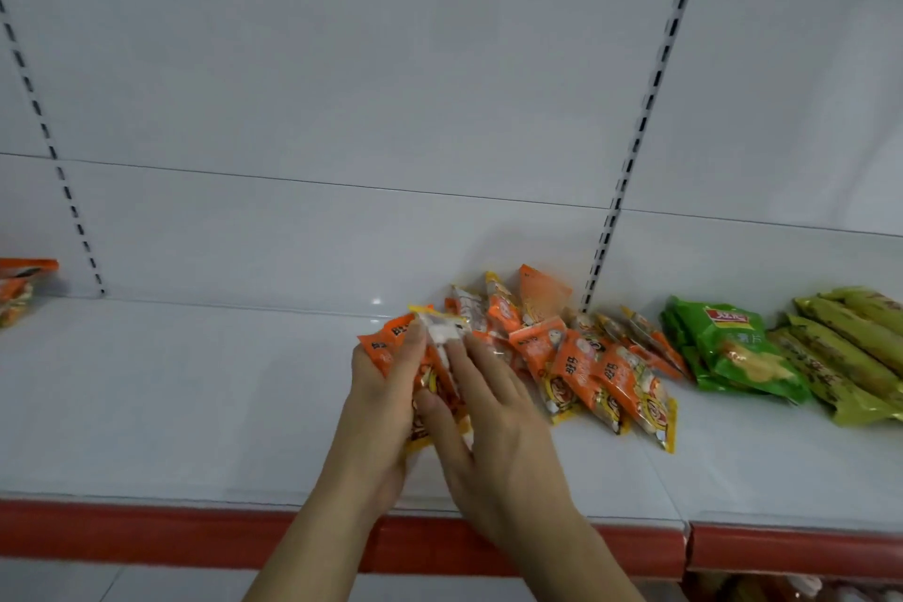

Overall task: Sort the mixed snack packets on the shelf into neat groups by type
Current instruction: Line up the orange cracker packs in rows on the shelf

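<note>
Both forearms reach up and forward from the bottom edge of the view, converging toward the middle. The left hand (386,386) is turned with its palm facing inward, fingers curled around a bunch of orange snack packets (391,347), the index fingertip up near their top edge. The right hand (493,411) lies back-up, fingers fairly straight and spread a little, fingertips resting against the same bunch from the right; its thumb seems to press the packets' lower part, though blur makes that uncertain. Both wrists are bare.
</note>
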`<state>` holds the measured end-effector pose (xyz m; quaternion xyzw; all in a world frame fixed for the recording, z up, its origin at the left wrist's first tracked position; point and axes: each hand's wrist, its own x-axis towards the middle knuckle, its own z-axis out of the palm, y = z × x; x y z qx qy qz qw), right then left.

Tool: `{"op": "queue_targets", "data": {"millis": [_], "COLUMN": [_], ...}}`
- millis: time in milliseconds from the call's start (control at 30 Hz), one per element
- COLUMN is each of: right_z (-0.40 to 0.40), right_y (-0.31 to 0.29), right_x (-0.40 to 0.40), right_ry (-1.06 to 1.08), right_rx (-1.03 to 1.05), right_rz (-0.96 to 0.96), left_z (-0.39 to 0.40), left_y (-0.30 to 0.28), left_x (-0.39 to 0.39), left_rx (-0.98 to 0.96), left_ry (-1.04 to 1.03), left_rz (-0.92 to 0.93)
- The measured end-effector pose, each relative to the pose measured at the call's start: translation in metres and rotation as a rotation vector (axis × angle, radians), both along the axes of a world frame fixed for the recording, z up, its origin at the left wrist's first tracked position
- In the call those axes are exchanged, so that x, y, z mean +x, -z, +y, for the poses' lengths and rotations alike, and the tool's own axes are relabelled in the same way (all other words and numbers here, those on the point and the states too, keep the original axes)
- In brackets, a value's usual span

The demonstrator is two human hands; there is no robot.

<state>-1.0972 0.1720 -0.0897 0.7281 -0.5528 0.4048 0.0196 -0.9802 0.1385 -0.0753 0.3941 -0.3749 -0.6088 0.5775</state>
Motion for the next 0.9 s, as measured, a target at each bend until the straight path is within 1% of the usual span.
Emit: {"op": "queue_targets", "data": {"millis": [33, 100, 167, 200, 233, 267, 300, 333, 367, 400, 467, 500, 567, 600, 667, 700, 767, 833, 900], "right_z": [0.004, 0.013, 0.023, 0.026, 0.025, 0.022, 0.018, 0.015, 0.012, 0.009, 0.002, 0.000, 0.002, 0.006, 0.017, 0.023, 0.030, 0.032, 0.030], "right_y": [-0.001, -0.004, -0.010, -0.013, -0.013, -0.011, -0.009, -0.006, -0.003, 0.000, 0.010, 0.012, 0.006, 0.001, -0.009, -0.014, -0.021, -0.016, -0.007], "right_x": [-0.003, -0.018, -0.037, -0.048, -0.062, -0.080, -0.099, -0.119, -0.136, -0.149, -0.164, -0.168, -0.169, -0.167, -0.163, -0.156, -0.130, -0.101, -0.084], "right_ry": [-0.046, -0.177, -0.266, -0.226, -0.123, 0.045, 0.216, 0.361, 0.446, 0.485, 0.537, 0.556, 0.591, 0.622, 0.661, 0.630, 0.475, 0.375, 0.351], "right_rx": [0.063, 0.119, 0.156, 0.165, 0.140, 0.094, 0.076, 0.119, 0.206, 0.305, 0.464, 0.506, 0.470, 0.418, 0.203, 0.086, -0.035, -0.059, -0.075], "right_rz": [-0.030, -0.127, -0.337, -0.437, -0.487, -0.438, -0.339, -0.215, -0.094, 0.018, 0.158, 0.199, 0.228, 0.213, 0.127, 0.089, 0.048, 0.089, 0.133], "left_z": [0.000, -0.001, -0.005, -0.007, -0.009, -0.011, -0.012, -0.013, -0.014, -0.014, -0.013, -0.012, -0.009, -0.008, -0.006, -0.005, 0.000, 0.006, 0.013], "left_y": [-0.001, -0.001, 0.002, 0.003, 0.005, 0.005, 0.006, 0.008, 0.009, 0.010, 0.011, 0.011, 0.011, 0.011, 0.011, 0.011, 0.008, 0.005, 0.000], "left_x": [-0.009, -0.022, -0.035, -0.042, -0.048, -0.054, -0.058, -0.061, -0.064, -0.067, -0.072, -0.074, -0.076, -0.077, -0.078, -0.080, -0.088, -0.097, -0.100], "left_rx": [-0.031, -0.068, -0.071, -0.077, -0.077, -0.075, -0.070, -0.066, -0.063, -0.063, -0.059, -0.055, -0.050, -0.051, -0.058, -0.066, -0.081, -0.091, -0.078], "left_ry": [0.012, 0.017, 0.053, 0.084, 0.108, 0.126, 0.130, 0.132, 0.134, 0.142, 0.159, 0.164, 0.160, 0.150, 0.108, 0.082, 0.060, 0.080, 0.084], "left_rz": [-0.021, -0.055, -0.035, -0.026, -0.017, -0.011, -0.008, -0.009, -0.009, -0.008, -0.001, 0.001, -0.013, -0.026, -0.061, -0.085, -0.105, -0.084, -0.042]}}
